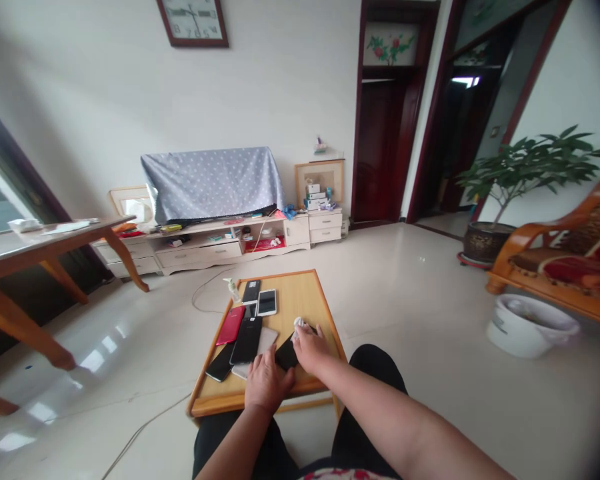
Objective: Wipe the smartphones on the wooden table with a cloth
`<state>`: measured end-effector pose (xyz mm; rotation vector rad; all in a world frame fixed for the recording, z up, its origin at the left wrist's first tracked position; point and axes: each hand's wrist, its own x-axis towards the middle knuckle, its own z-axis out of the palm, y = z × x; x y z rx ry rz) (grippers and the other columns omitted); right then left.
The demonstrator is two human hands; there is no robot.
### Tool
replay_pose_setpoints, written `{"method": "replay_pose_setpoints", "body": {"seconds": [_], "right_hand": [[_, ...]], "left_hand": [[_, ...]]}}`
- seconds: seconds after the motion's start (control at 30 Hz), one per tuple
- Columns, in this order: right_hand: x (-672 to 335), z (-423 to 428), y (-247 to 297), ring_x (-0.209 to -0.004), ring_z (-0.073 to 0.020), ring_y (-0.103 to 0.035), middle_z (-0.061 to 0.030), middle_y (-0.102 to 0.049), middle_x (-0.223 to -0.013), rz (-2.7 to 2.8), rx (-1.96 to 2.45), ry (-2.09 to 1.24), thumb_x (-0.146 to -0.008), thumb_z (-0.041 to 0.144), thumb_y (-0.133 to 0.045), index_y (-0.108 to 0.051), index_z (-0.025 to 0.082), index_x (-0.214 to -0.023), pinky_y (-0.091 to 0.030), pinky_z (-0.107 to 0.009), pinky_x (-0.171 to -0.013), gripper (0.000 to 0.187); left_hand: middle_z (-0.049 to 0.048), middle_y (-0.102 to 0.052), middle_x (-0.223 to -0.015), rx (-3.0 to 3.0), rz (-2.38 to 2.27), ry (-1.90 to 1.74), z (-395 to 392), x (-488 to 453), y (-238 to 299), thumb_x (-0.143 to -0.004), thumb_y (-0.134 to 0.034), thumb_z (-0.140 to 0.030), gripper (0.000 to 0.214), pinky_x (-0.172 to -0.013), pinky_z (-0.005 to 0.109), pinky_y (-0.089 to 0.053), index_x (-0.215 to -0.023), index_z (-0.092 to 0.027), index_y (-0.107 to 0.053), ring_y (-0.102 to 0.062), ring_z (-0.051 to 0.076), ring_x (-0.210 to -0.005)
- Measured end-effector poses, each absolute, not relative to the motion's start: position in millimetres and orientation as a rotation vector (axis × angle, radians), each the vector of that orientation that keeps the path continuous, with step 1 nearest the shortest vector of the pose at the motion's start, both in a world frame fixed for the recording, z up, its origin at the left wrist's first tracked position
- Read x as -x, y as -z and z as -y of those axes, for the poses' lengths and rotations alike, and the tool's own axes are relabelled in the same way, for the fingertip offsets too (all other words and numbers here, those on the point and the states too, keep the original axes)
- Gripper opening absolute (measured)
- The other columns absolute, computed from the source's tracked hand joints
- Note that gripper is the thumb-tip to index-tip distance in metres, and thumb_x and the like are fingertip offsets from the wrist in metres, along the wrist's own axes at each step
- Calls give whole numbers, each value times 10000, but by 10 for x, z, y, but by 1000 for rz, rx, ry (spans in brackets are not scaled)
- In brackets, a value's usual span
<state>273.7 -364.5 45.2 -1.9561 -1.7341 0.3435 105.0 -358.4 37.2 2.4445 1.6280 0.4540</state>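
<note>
A dark phone [287, 355] lies flat on the small wooden table [300, 290], between my two hands. My right hand [311, 348] presses a crumpled white tissue [298, 323] against its far part, fingers closed round the wad. My left hand [266, 383] rests at the near left of this phone with fingers stretched out. Just beyond its fingertips lie a large black phone [247, 340] and a pale device [269, 339] partly beneath it. A red phone [231, 325], a white phone with a dark screen [267, 302] and several others are spread over the table's left half.
A clear pump bottle [232, 289] stands at the table's far left corner. To the right on the floor is a white bin [517, 327], near a wooden armchair [555, 267] and a potted plant [485, 241]. A cable [145, 427] runs along the floor at left.
</note>
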Motion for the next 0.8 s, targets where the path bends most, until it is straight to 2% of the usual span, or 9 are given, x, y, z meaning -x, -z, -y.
{"method": "replay_pose_setpoints", "body": {"seconds": [0.1, 0.17, 0.27, 0.4, 0.5, 0.67, 0.8], "right_hand": [[-2576, 3872, -492, -1418, -221, -402, -98, -540, -1470, 1765, 1920, -344, -1031, 358, -307, -436, 230, -1467, -99, -439, -1227, 472], [-2453, 4005, -502, -1383, -218, -451, -83, -575, -1438, 1834, 1854, -357, -1025, 351, -317, -472, 238, -1442, -144, -430, -1222, 460], [-2402, 4099, -506, -1341, -221, -498, -87, -616, -1385, 1935, 1707, -352, -1027, 324, -284, -499, 224, -1415, -135, -455, -1227, 455], [-2659, 3992, -558, -1208, -204, -598, -53, -675, -1284, 1829, 1777, -307, -1032, 320, -271, -586, 266, -1291, -111, -466, -1232, 412], [-2862, 3870, -602, -1239, -220, -581, -71, -670, -1291, 1701, 1908, -276, -1022, 300, -289, -578, 255, -1307, -118, -485, -1227, 408], [-2654, 3957, -556, -1329, -244, -515, -117, -626, -1362, 1734, 1882, -287, -1016, 308, -294, -511, 210, -1417, -145, -462, -1230, 467], [-2344, 4164, -503, -1296, -235, -546, -87, -626, -1368, 1895, 1677, -359, -1013, 312, -298, -519, 242, -1416, -176, -451, -1227, 465]], "left_hand": [[102, -577, -1410, -2435, -1618, -433, 3589, -1077, -409, -837, -588, -459, 681, -1107, 389, -304, -1448, -211, -421, -488, 271, -1301], [94, -583, -1405, -2431, -1628, -429, 3592, -1076, -410, -878, -540, -401, 606, -1096, 380, -307, -1445, -222, -422, -492, 258, -1292], [87, -597, -1389, -2439, -1645, -403, 3598, -1066, -408, -872, -531, -305, 589, -1077, 362, -316, -1446, -230, -417, -502, 244, -1276], [99, -595, -1387, -2459, -1647, -433, 3628, -1079, -442, -840, -580, -399, 620, -1092, 371, -315, -1416, -204, -464, -507, 258, -1274], [97, -613, -1364, -2486, -1690, -455, 3663, -1105, -478, -806, -609, -385, 640, -1103, 380, -307, -1408, -208, -486, -519, 268, -1262], [104, -601, -1378, -2460, -1688, -414, 3651, -1086, -483, -836, -569, -379, 608, -1102, 373, -308, -1409, -196, -479, -509, 263, -1273], [89, -606, -1368, -2464, -1618, -370, 3608, -1032, -439, -834, -514, -230, 586, -1083, 337, -314, -1416, -213, -454, -514, 225, -1256]]}}
